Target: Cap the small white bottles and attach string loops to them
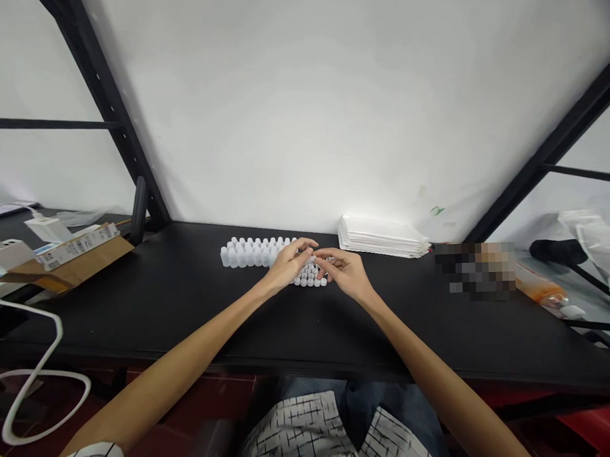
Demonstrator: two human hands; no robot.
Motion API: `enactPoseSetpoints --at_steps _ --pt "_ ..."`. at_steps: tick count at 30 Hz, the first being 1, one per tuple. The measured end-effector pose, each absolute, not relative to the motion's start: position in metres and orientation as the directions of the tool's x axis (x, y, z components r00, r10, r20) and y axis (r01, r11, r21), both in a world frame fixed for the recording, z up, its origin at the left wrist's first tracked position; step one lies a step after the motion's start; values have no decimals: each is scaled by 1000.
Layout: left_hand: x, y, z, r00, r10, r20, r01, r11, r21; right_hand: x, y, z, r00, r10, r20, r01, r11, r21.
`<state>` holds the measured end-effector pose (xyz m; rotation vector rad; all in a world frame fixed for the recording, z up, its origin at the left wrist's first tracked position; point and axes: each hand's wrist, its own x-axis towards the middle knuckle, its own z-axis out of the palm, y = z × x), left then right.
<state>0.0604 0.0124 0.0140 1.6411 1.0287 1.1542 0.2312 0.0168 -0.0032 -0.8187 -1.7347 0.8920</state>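
My left hand (291,263) and my right hand (347,272) meet over the middle of the black table, thumbs and fingertips pinched close together. Whatever sits between the fingertips is small and pale, and I cannot make it out. Rows of small translucent white bottles (243,252) stand upright to the left, partly behind my left hand. Below my fingers, several small whitish caps (309,280) lie packed in rows, their far part hidden by both hands.
A stack of white flat sheets or envelopes (380,236) lies against the wall, right of my hands. An open cardboard box (80,259) and a white cable (53,330) are at the left. A blurred patch (474,270) covers something at the right, beside a black rack post (533,160).
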Motion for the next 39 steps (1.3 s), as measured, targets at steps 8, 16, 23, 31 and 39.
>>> enactPoseSetpoints --at_steps 8,16,23,31,39 --pt "58 13 16 323 893 314 91 -359 929 236 21 -6 -161 848 505 144 526 -838" --pt "61 13 7 212 929 304 36 -318 947 238 24 -3 -178 851 495 78 514 -855" --pt "60 12 9 246 910 332 114 -368 923 240 26 -4 -170 877 449 108 470 -876" --pt "59 13 7 296 872 390 193 -454 870 238 25 -7 -195 859 473 192 507 -841" --pt "61 13 7 246 884 398 188 -447 875 239 23 -5 -222 832 509 183 548 -816"
